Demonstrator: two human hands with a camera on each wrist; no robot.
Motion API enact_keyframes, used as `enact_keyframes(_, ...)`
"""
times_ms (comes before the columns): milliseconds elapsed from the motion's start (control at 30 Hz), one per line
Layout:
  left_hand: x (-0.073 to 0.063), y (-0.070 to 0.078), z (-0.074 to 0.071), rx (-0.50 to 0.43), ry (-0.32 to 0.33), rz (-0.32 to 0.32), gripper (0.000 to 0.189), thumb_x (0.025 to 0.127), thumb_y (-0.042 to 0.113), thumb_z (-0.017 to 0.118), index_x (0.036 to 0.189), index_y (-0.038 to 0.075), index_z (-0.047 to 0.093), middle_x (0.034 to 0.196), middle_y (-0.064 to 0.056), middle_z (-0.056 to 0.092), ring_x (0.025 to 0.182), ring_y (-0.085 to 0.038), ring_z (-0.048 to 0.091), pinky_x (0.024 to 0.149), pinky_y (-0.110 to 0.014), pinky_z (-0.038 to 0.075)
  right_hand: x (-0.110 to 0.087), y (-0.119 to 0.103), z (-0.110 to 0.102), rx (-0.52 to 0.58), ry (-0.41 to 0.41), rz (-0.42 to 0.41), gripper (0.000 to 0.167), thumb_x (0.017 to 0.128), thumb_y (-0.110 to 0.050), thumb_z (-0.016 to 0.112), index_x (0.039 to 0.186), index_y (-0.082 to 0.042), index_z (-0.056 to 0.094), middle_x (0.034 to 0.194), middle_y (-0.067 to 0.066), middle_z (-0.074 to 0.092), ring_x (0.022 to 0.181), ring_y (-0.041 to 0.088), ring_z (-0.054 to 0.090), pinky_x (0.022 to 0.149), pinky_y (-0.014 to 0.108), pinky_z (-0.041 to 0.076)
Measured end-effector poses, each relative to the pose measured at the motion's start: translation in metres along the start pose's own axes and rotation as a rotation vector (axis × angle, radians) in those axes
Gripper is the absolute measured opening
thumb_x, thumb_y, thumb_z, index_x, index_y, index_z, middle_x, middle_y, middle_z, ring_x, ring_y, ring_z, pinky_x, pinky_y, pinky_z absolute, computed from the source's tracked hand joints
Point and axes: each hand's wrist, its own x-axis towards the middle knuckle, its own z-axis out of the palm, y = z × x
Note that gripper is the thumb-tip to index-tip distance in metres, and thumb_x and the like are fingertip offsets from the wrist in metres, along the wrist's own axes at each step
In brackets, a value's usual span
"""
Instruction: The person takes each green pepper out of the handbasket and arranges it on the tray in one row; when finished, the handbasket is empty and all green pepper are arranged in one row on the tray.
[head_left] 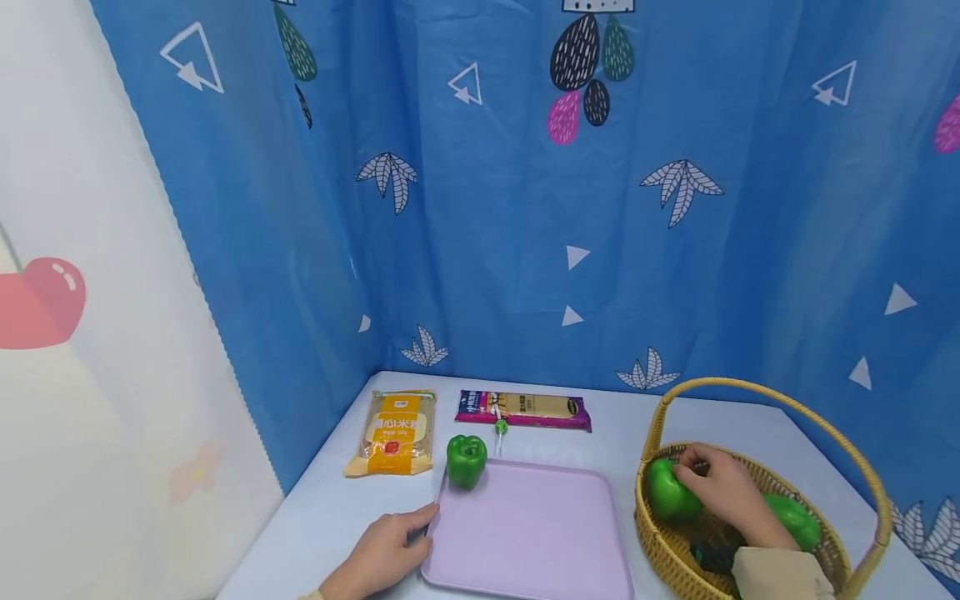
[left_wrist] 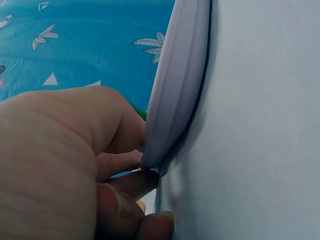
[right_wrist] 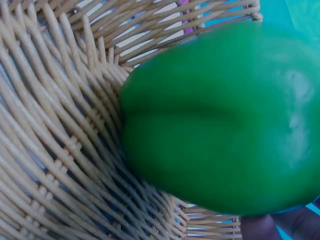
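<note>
My left hand (head_left: 386, 550) is at the left edge of a pale purple tray (head_left: 532, 533), its fingertips on the rim. In the left wrist view the thumb meets the tray's rim (left_wrist: 175, 90) while the other fingers curl low by the table. A green bell pepper (head_left: 467, 461) sits at the tray's far left corner. Inside a wicker basket (head_left: 660, 550) on the right, my right hand (head_left: 723, 487) grips another green bell pepper (head_left: 670, 492). That pepper (right_wrist: 215, 120) fills much of the right wrist view, fingertips showing below it.
Another green item (head_left: 795, 521) lies in the basket, partly hidden by the right arm. The basket's tall handle (head_left: 772, 392) arches over it. Behind the tray are a yellow food packet (head_left: 397, 433), a long purple packet (head_left: 525, 408) and a small green lollipop (head_left: 501, 427). A blue curtain (head_left: 510, 225) hangs behind.
</note>
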Motion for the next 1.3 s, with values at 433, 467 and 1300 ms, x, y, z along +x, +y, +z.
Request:
enact_keyframes(433, -0.002, 0.001, 0.003, 0.004, 0.004, 0.028, 0.053, 0.096, 0.035, 0.066, 0.142, 0.009, 0.062, 0.144, -0.002, 0.064, 0.134, -0.032, 0.059, 0.105, -0.055, 0.052, -0.015, -0.025, -0.03, -0.014, 0.069, -0.037, 0.016, 0.102, -0.026, 0.062, 0.098, -0.012, 0.067, 0.104, 0.012, 0.072, 0.093, 0.031, 0.07, 0.064, 0.037, 0.054)
enact_keyframes(467, -0.002, 0.001, 0.003, 0.007, 0.003, 0.026, 0.053, 0.096, 0.035, 0.066, 0.142, 0.009, 0.062, 0.144, -0.002, 0.064, 0.134, -0.032, 0.059, 0.105, -0.056, 0.052, -0.016, -0.029, -0.034, -0.015, 0.068, -0.032, 0.017, 0.102, -0.027, 0.061, 0.099, -0.011, 0.067, 0.104, 0.012, 0.072, 0.092, 0.03, 0.07, 0.063, 0.036, 0.053)
enact_keyframes(1300, -0.002, -0.001, 0.002, 0.027, 0.016, 0.055, 0.052, 0.096, 0.034, 0.067, 0.141, 0.009, 0.063, 0.144, -0.003, 0.064, 0.134, -0.03, 0.059, 0.105, -0.052, 0.053, 0.031, -0.173, 0.111, 0.243, 0.136, -0.019, 0.01, 0.093, -0.02, 0.07, 0.088, -0.014, 0.064, 0.091, 0.005, 0.067, 0.066, 0.017, 0.053, 0.057, 0.028, 0.049)
